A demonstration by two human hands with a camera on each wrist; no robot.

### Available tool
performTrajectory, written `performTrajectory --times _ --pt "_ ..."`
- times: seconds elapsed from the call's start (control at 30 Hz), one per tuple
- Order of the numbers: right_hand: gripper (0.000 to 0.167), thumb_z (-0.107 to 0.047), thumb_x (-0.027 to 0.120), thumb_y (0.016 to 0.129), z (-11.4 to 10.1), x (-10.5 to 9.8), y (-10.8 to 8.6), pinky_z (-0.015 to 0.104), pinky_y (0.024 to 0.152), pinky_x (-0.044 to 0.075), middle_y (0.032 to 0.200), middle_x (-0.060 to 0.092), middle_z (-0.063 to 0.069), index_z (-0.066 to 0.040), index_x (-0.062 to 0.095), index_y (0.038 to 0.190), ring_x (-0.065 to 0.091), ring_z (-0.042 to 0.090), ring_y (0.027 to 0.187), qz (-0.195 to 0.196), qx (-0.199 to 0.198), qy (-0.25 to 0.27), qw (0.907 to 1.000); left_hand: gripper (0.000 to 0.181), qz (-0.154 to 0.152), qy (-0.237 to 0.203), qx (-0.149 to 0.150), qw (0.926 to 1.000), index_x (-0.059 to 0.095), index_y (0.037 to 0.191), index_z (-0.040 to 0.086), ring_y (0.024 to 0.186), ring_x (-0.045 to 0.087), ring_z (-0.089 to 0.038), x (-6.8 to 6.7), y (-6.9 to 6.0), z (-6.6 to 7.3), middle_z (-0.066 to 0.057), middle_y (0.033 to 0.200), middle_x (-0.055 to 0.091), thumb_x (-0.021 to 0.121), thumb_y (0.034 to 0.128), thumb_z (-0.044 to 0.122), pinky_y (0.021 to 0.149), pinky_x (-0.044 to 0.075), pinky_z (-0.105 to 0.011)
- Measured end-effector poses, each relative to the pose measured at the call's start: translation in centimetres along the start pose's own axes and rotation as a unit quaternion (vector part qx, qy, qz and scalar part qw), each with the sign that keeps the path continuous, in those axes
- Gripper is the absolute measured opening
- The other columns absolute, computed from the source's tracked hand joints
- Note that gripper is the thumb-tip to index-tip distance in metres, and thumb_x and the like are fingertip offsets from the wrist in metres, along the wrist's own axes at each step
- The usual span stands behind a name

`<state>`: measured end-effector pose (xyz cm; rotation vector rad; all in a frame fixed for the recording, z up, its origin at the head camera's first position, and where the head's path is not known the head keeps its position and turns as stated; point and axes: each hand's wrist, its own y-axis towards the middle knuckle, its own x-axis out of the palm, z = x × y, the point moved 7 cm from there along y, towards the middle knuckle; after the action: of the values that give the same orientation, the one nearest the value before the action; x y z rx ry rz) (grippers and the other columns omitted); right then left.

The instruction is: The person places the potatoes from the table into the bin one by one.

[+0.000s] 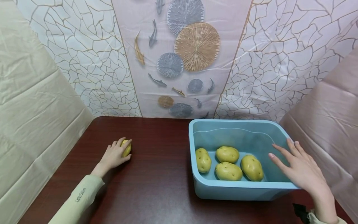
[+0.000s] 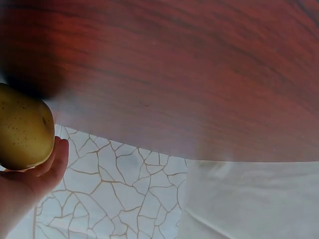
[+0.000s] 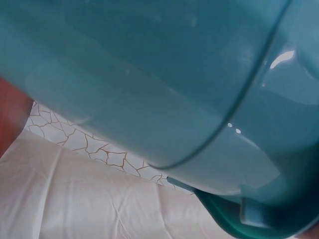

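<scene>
My left hand (image 1: 114,155) grips a yellow potato (image 1: 126,148) at the left of the dark table, its fingers curved over the top. In the left wrist view the same potato (image 2: 24,128) sits against the fingers (image 2: 59,158). On the right, my right hand (image 1: 303,165) lies across the right rim of a light blue bin (image 1: 246,184), fingers spread and fairly straight. Inside the bin are several potatoes (image 1: 228,171) lying on its floor. The right wrist view is mostly filled by the bin's blue wall (image 3: 149,99).
Dark reddish-brown wood makes up the tabletop (image 1: 156,174). Behind it hangs a patterned cloth (image 1: 179,93), with plain pale cloth (image 1: 36,102) along the left side and more (image 1: 327,109) close to the bin on the right.
</scene>
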<state>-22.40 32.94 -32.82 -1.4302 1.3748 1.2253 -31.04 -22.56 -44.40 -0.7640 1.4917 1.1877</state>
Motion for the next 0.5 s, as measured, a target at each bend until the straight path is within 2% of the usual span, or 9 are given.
performTrajectory --times 0.23,0.5 --pt "0.064 -0.051 0.035 0.090 -0.01 0.03 -0.06 0.070 0.088 0.010 0.144 -0.002 0.030 -0.006 0.035 0.136 -0.012 0.047 0.131 0.000 0.002 0.002 1.0000 0.062 0.007 -0.008 0.002 0.9999 0.046 0.129 0.010 0.097 0.050 -0.042 -0.21 0.04 0.18 -0.022 0.126 0.044 0.066 0.0739 0.031 0.068 0.043 -0.052" --pt "0.065 -0.051 0.035 0.090 0.00 0.06 -0.01 0.071 0.088 0.010 0.144 -0.001 0.032 -0.005 0.036 0.136 -0.011 0.048 0.130 -0.002 0.003 0.000 1.0000 0.060 -0.001 -0.014 -0.003 0.9999 0.046 0.129 0.010 0.098 0.049 -0.042 -0.07 0.06 0.20 -0.021 0.127 0.043 0.064 0.0751 0.030 0.070 0.042 -0.052"
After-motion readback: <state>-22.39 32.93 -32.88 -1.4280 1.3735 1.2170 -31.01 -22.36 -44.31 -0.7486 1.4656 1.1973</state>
